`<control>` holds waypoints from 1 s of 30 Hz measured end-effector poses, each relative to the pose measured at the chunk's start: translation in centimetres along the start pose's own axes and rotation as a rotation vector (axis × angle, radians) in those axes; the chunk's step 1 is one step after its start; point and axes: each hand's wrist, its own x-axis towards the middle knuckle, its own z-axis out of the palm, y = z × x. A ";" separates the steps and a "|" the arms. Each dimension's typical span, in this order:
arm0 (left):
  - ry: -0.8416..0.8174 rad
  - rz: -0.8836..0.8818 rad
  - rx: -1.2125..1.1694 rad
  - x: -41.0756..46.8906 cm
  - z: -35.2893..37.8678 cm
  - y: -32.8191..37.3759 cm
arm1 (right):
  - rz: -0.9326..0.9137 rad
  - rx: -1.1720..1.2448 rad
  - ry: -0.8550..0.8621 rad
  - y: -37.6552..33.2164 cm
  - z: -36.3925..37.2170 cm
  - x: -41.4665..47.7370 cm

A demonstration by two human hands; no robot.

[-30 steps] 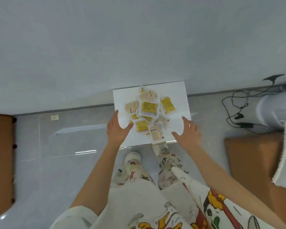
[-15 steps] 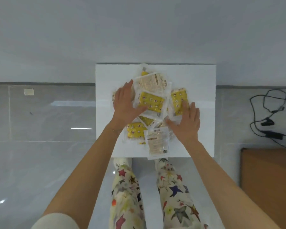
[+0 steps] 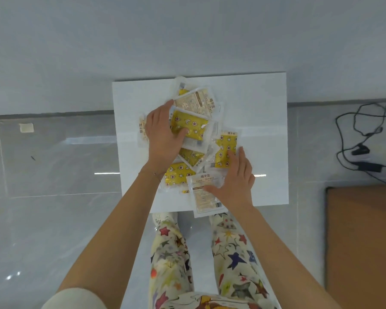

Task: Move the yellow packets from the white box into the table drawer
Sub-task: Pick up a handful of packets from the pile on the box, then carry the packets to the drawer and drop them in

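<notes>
A flat white box (image 3: 254, 108) lies in front of me, with several yellow star-printed packets and pale packets piled on it. My left hand (image 3: 162, 139) lies on the pile's left side, its thumb pressed on the top yellow packet (image 3: 192, 126) and its fingers curled at that packet's left edge. My right hand (image 3: 236, 181) rests flat with its fingers spread. Its fingertips touch another yellow packet (image 3: 226, 143) and its thumb lies on a pale packet (image 3: 204, 195) that overhangs the box's near edge. A third yellow packet (image 3: 176, 177) shows below my left wrist. No drawer is in view.
Black cables (image 3: 361, 139) trail over the grey tiled floor at the right. A brown wooden surface (image 3: 363, 241) fills the lower right. A small pale tag (image 3: 26, 127) lies on the floor at the left. My legs in star-patterned trousers (image 3: 172, 253) stand just below the box.
Both hands left the box's near edge and came onto the pile. Since half a second ago my left thumb has closed onto the top yellow packet and my right hand has spread wider.
</notes>
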 end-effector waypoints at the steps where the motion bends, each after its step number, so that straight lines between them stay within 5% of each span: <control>1: 0.006 -0.024 -0.064 -0.2 -0.1 0.2 | -0.001 0.024 0.019 0.1 0.0 0.1; 7: 0.029 -0.232 -0.443 -1.5 -1.7 1.0 | -0.039 0.316 0.096 1.0 -0.6 0.6; 15: 0.005 -0.358 -0.426 -3.7 -3.9 -2.0 | 0.256 0.815 0.030 -0.1 -3.8 1.9; 24: 0.084 -0.427 -0.508 -4.8 -6.1 -3.0 | 0.262 0.683 0.209 -1.8 -6.3 3.8; 30: 0.182 -0.469 -0.630 -6.4 -8.2 -2.5 | 0.269 0.798 0.386 -3.6 -8.8 3.0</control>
